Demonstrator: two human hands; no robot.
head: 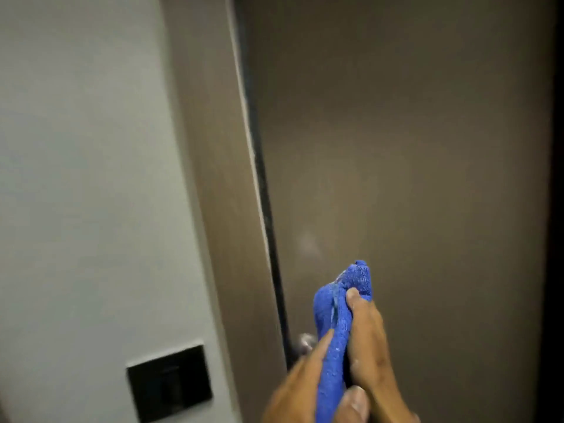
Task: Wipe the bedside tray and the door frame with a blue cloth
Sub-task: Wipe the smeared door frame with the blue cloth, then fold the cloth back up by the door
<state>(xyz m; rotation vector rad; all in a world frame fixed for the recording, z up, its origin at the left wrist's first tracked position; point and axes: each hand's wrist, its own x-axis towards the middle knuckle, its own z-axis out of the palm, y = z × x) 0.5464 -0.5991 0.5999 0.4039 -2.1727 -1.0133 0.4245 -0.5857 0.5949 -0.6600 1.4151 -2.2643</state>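
Bunching the crumpled blue terry cloth [338,325] between them, the left hand [300,389] and right hand [370,346] pinch it from either side. The tall brown wooden door frame [219,178] runs vertically up-left, nearer the left hand.

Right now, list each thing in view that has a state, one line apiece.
blue cloth: bunched up, gripped between both hands, held in front of the door.
left hand: closed on the cloth.
right hand: closed on the cloth.
door: shut against the door frame.
wall panel: dark, blurred.
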